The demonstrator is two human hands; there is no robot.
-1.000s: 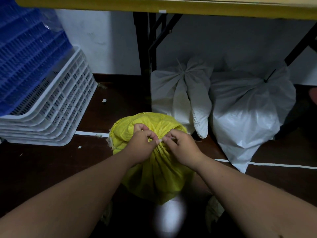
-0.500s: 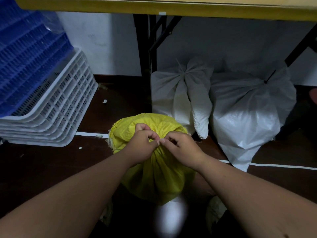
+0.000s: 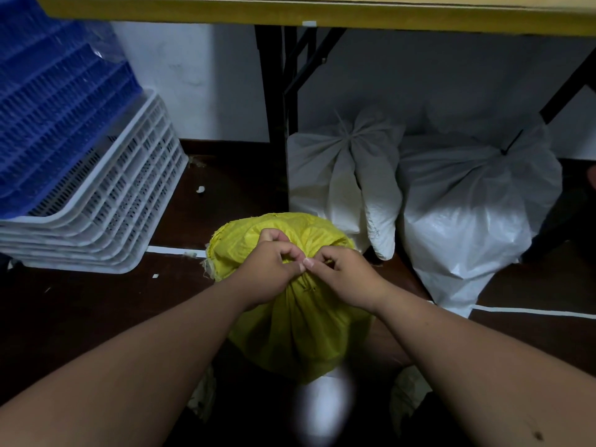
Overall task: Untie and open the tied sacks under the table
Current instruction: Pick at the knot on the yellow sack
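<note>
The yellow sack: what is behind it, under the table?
Behind the yellow sack stand two tied white sacks against the wall. Both hands pinch its gathered neck, covering the tie. Its contents are hidden.

Tie at neck of yellow sack (image 3: 300,330) hidden behind curled fingertips of left hand (image 3: 269,272) and right hand (image 3: 346,279); can't tell what's pinched. Sack bottom lost behind a blurred pale smear (image 3: 322,408) at lower centre. Blue crates (image 3: 54,108) and white crates (image 3: 106,201) cut off at left edge. Table edge (image 3: 322,12) cropped along top. Right white sack (image 3: 474,214) tie too small to read.
</note>
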